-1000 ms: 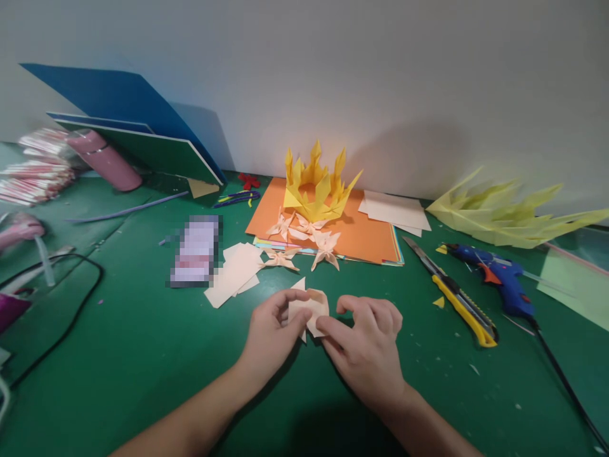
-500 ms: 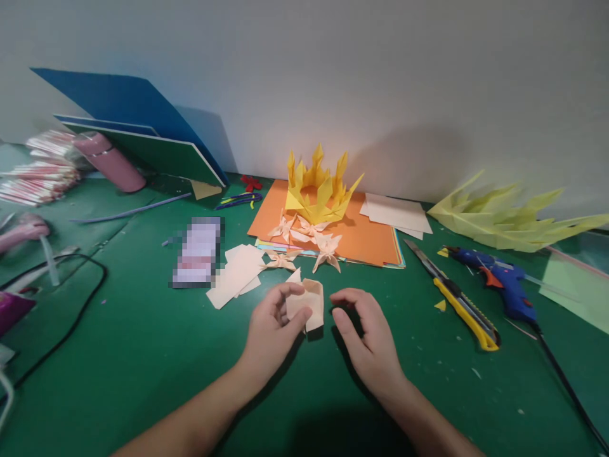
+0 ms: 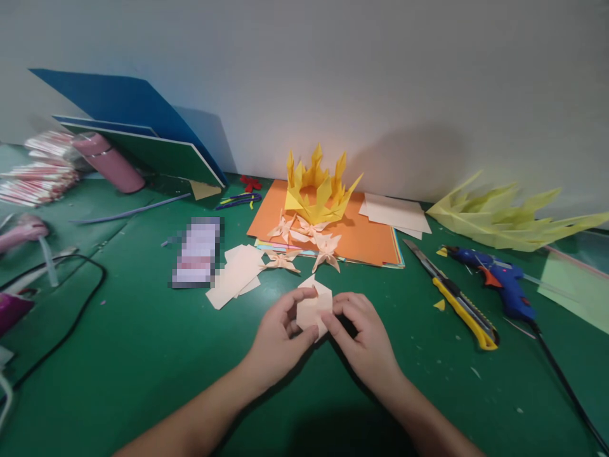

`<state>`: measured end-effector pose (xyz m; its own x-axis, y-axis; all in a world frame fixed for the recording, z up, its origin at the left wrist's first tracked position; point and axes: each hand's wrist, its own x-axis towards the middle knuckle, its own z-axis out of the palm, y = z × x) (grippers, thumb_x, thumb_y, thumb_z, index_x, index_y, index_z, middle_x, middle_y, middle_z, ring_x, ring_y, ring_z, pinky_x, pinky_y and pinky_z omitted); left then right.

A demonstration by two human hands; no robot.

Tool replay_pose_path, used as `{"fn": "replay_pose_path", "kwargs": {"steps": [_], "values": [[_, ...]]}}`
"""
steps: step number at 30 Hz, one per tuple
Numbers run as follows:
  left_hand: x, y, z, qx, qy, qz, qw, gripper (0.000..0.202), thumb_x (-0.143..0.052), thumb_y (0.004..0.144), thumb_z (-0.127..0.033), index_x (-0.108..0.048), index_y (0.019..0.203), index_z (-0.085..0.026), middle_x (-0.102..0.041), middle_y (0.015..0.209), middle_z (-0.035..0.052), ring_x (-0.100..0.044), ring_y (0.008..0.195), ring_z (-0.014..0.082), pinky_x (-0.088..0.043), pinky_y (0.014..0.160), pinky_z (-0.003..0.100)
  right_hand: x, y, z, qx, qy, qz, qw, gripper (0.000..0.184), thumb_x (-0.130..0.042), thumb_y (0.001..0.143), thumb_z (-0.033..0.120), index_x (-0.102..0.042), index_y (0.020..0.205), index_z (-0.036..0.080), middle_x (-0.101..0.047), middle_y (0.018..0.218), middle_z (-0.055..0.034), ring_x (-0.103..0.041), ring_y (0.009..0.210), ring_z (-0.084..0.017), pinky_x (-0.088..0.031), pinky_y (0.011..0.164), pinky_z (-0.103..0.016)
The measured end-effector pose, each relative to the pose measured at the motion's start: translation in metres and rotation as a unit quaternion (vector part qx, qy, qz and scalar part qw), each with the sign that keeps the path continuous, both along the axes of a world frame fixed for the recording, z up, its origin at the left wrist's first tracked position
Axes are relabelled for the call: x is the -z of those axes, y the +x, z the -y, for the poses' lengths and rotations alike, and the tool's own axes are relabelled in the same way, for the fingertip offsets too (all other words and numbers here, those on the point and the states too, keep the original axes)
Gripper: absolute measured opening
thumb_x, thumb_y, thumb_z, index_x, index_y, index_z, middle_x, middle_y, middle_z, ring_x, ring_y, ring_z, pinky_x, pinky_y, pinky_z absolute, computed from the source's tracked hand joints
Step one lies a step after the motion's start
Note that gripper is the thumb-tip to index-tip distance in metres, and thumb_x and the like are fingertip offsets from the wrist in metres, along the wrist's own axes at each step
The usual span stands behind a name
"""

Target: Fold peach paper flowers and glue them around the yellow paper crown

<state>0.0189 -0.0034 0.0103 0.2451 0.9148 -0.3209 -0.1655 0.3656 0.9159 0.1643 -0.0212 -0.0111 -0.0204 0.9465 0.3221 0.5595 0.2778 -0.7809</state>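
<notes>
Between my two hands is a small folded piece of pale peach paper point(image 3: 311, 311), held just above the green table. My left hand point(image 3: 280, 327) grips its left side, with thumb and fingers closed on it. On its right edge my right hand point(image 3: 359, 327) pinches the paper, thumb in front and fingers behind. Just beyond lie several peach folded paper flowers point(image 3: 326, 251). A yellow folded paper crown point(image 3: 318, 197) stands behind them on an orange paper stack point(image 3: 375, 244). Loose peach paper pieces point(image 3: 238, 273) lie to the left.
On the right are a yellow utility knife point(image 3: 464, 311) with its blade out, a blue glue gun point(image 3: 504, 279) with a cord and a pale yellow paper crown point(image 3: 514, 219). At left are a blurred-out phone point(image 3: 197, 252), a pink bottle point(image 3: 111, 164) and leaning boards point(image 3: 157, 152).
My right hand has come in to the paper and now pinches its right edge. The paper and my left hand have shifted slightly right, and the paper is turned.
</notes>
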Motion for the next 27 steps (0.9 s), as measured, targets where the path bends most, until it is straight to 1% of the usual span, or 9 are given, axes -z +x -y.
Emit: {"fn": "replay_pose_path", "kwargs": {"steps": [3,5,7,10,12,15,18,22,27], "values": [[0.0011,-0.0009,0.0006,0.012,-0.003,0.022,1.000,0.050,-0.072,0.055,-0.012,-0.057,0.102,-0.018,-0.067,0.092,0.0047,-0.062,0.073,0.0127,-0.050,0.065,0.023,0.0006,0.0001,-0.0007,-0.001,-0.006,-0.003,1.000,0.023,-0.051,0.087,0.029,-0.049,0.066,0.022,-0.059,0.074,-0.0017,-0.052,0.075,-0.018,-0.041,0.069,-0.031],[0.0008,-0.0020,0.0006,0.015,-0.003,0.034,0.999,0.050,-0.074,0.056,-0.015,-0.057,0.103,-0.018,-0.067,0.092,0.0049,-0.062,0.075,0.0130,-0.050,0.066,0.023,0.0004,-0.0001,-0.0006,-0.004,-0.009,-0.002,1.000,0.024,-0.051,0.088,0.029,-0.049,0.065,0.022,-0.058,0.073,-0.0014,-0.051,0.075,-0.018,-0.040,0.068,-0.031],[0.0004,-0.0031,-0.0001,0.008,0.005,0.028,1.000,0.045,-0.075,0.058,-0.021,-0.059,0.100,-0.017,-0.067,0.088,0.0043,-0.061,0.072,0.0130,-0.050,0.064,0.023,-0.0004,-0.0006,-0.0003,-0.007,-0.007,0.003,1.000,0.026,-0.051,0.087,0.030,-0.047,0.063,0.022,-0.057,0.071,-0.0010,-0.051,0.073,-0.017,-0.040,0.066,-0.030],[0.0003,-0.0040,-0.0023,-0.023,0.022,-0.019,0.999,0.032,-0.074,0.061,-0.027,-0.063,0.089,-0.016,-0.068,0.080,0.0031,-0.061,0.068,0.0131,-0.050,0.062,0.024,-0.0023,-0.0013,0.0001,-0.011,0.005,0.008,1.000,0.028,-0.053,0.086,0.029,-0.045,0.061,0.022,-0.056,0.067,0.0001,-0.050,0.070,-0.016,-0.038,0.064,-0.029],[0.0002,-0.0040,-0.0038,-0.043,0.030,-0.051,0.997,0.026,-0.073,0.062,-0.028,-0.065,0.084,-0.016,-0.069,0.078,0.0029,-0.061,0.067,0.0131,-0.050,0.062,0.024,-0.0035,-0.0014,0.0002,-0.016,0.008,0.005,1.000,0.028,-0.053,0.086,0.030,-0.046,0.061,0.022,-0.056,0.067,0.0002,-0.050,0.069,-0.016,-0.039,0.064,-0.029],[-0.0014,-0.0036,-0.0049,-0.042,0.028,-0.072,0.996,0.025,-0.072,0.061,-0.027,-0.066,0.083,-0.016,-0.070,0.078,0.0031,-0.061,0.064,0.0125,-0.050,0.059,0.024,-0.0037,-0.0009,0.0002,-0.026,-0.002,-0.007,1.000,0.029,-0.049,0.088,0.031,-0.048,0.061,0.022,-0.056,0.068,-0.0007,-0.051,0.070,-0.017,-0.040,0.064,-0.030],[-0.0039,-0.0032,-0.0049,-0.030,0.015,-0.071,0.997,0.026,-0.071,0.061,-0.026,-0.067,0.084,-0.016,-0.071,0.077,0.0035,-0.060,0.060,0.0117,-0.050,0.057,0.023,-0.0022,0.0003,0.0003,-0.028,-0.015,-0.012,0.999,0.030,-0.043,0.091,0.030,-0.050,0.063,0.022,-0.057,0.071,-0.0015,-0.051,0.071,-0.017,-0.040,0.065,-0.030],[-0.0050,-0.0037,-0.0054,-0.043,0.014,-0.070,0.997,0.029,-0.072,0.060,-0.026,-0.068,0.087,-0.016,-0.072,0.080,0.0049,-0.062,0.063,0.0129,-0.050,0.058,0.024,-0.0006,0.0012,0.0004,-0.027,-0.020,-0.018,0.999,0.032,-0.038,0.094,0.029,-0.051,0.066,0.021,-0.058,0.073,-0.0021,-0.050,0.072,-0.017,-0.040,0.066,-0.031],[-0.0039,-0.0042,-0.0063,-0.066,0.020,-0.064,0.996,0.028,-0.073,0.059,-0.025,-0.069,0.085,-0.016,-0.073,0.085,0.0054,-0.062,0.064,0.0119,-0.051,0.060,0.024,-0.0015,0.0007,0.0004,-0.042,-0.020,-0.015,0.999,0.030,-0.038,0.094,0.030,-0.054,0.069,0.022,-0.059,0.075,-0.0022,-0.052,0.074,-0.017,-0.040,0.068,-0.031]]}}
